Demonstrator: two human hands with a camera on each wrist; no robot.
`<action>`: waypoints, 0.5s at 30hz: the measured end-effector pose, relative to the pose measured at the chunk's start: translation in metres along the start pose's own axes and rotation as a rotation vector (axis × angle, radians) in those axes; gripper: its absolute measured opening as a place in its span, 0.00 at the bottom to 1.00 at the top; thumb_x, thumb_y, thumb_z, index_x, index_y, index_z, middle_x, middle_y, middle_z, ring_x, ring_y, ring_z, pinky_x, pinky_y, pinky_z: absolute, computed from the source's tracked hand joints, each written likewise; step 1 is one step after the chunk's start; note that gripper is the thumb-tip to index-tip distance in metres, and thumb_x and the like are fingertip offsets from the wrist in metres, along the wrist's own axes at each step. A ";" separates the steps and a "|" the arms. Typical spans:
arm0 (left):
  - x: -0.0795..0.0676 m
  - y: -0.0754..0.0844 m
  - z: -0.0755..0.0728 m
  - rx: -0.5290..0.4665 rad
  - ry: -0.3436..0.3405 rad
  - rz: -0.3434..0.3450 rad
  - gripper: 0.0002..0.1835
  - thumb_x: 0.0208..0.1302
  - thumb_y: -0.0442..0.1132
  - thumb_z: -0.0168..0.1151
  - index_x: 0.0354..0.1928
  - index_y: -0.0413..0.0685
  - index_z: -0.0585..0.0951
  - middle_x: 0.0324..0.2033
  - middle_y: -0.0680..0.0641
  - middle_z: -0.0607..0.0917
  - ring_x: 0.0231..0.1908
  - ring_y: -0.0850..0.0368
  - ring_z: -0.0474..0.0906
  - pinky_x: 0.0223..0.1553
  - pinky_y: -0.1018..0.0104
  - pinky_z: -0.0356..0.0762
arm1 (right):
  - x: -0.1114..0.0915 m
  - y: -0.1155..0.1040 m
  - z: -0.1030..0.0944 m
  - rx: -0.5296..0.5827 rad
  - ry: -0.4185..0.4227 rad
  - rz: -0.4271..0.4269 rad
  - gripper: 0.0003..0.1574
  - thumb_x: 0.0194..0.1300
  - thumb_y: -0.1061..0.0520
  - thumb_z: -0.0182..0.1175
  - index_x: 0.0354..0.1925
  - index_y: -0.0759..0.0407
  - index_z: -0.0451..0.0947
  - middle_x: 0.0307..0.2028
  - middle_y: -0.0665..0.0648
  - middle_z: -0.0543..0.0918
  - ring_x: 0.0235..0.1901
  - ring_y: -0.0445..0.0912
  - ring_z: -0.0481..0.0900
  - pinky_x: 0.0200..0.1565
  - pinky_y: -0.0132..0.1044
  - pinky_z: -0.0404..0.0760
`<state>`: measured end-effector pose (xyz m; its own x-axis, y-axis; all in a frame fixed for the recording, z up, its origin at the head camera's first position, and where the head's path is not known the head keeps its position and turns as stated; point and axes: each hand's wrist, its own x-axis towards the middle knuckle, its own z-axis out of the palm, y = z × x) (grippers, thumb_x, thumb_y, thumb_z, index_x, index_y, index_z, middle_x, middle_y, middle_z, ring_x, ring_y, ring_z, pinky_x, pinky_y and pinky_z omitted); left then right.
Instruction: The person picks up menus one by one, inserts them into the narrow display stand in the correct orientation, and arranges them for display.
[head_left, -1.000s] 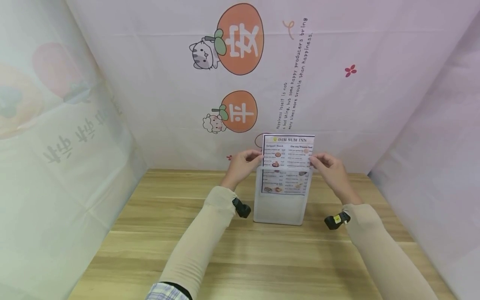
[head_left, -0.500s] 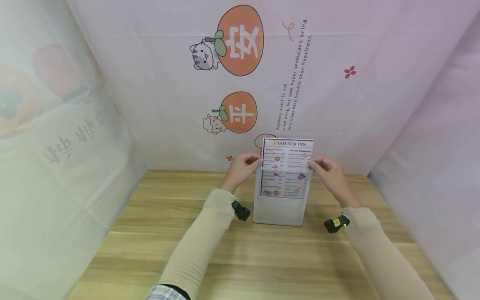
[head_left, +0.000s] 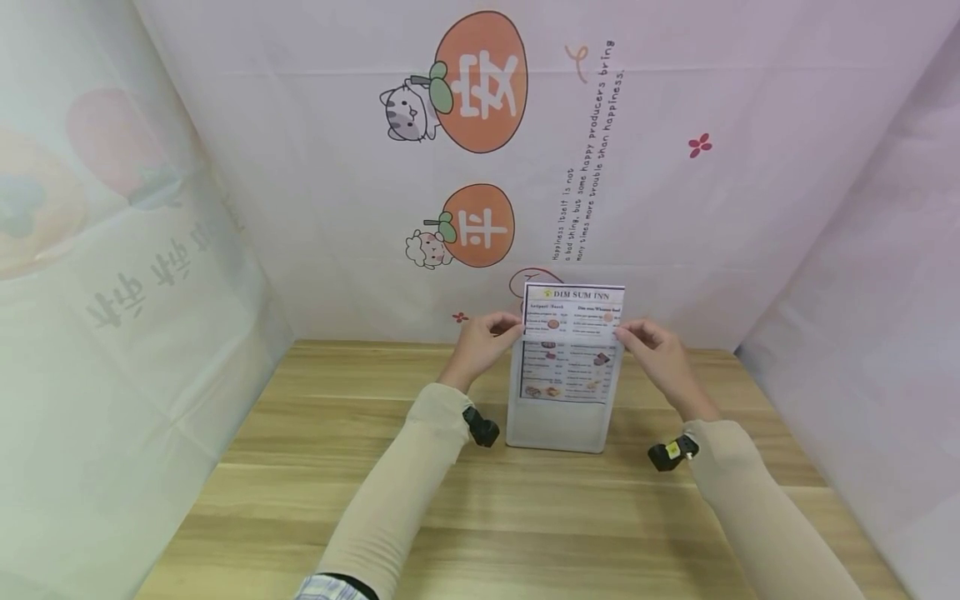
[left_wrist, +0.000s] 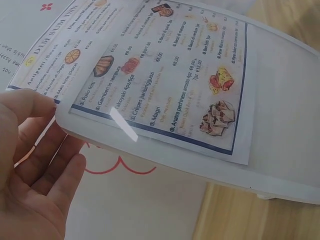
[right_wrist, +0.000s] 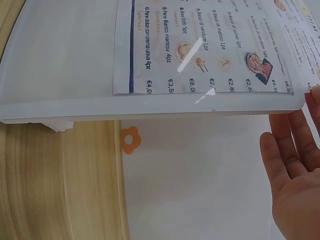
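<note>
A printed menu sheet point(head_left: 574, 310) headed "DIM SUM INN" stands partly inside a clear-fronted white sign holder point(head_left: 557, 423), which is upright on the table. The sheet's top part sticks out above the holder, and its lower edge shows through the clear front, above the holder's bottom. My left hand point(head_left: 482, 346) pinches the sheet's left edge near the holder's top corner; in the left wrist view its thumb point(left_wrist: 35, 104) lies at that edge. On the other side my right hand point(head_left: 663, 358) pinches the right edge. The right wrist view shows that hand's fingers point(right_wrist: 287, 145) beside the holder's corner.
The holder stands on a wood-grain table point(head_left: 525, 525), close to a pale printed cloth backdrop point(head_left: 337, 208) behind. Cloth walls also rise at the left and right. A small black camera point(head_left: 481, 427) sits on the left wrist, another camera point(head_left: 672, 452) on the right.
The menu sheet has slid down into the holder, with both hands moving down along with it. Less of it sticks out on top. The holder has stayed in place.
</note>
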<state>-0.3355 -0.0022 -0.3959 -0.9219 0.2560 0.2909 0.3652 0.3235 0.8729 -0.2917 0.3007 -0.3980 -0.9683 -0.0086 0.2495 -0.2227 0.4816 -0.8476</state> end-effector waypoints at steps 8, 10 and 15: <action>-0.001 0.002 0.001 0.008 -0.009 0.009 0.10 0.72 0.45 0.63 0.47 0.50 0.86 0.43 0.54 0.86 0.45 0.60 0.80 0.50 0.63 0.79 | -0.003 0.002 -0.001 0.005 -0.012 0.002 0.32 0.72 0.34 0.55 0.55 0.58 0.77 0.53 0.57 0.80 0.53 0.47 0.75 0.58 0.49 0.71; -0.002 0.002 0.002 0.010 -0.012 0.002 0.10 0.72 0.45 0.63 0.47 0.50 0.85 0.43 0.54 0.86 0.46 0.60 0.80 0.50 0.63 0.79 | -0.003 0.003 -0.001 0.005 -0.017 -0.004 0.31 0.73 0.35 0.55 0.55 0.59 0.77 0.53 0.58 0.80 0.53 0.48 0.75 0.58 0.50 0.72; -0.003 0.000 0.003 0.020 -0.016 -0.022 0.10 0.72 0.46 0.62 0.48 0.51 0.85 0.43 0.55 0.86 0.47 0.60 0.80 0.51 0.62 0.78 | -0.004 0.005 -0.001 0.023 -0.028 -0.003 0.31 0.73 0.36 0.55 0.54 0.60 0.77 0.53 0.58 0.80 0.54 0.47 0.75 0.59 0.51 0.72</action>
<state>-0.3319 0.0000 -0.3980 -0.9274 0.2636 0.2653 0.3478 0.3471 0.8709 -0.2885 0.3043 -0.4027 -0.9703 -0.0349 0.2394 -0.2281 0.4614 -0.8573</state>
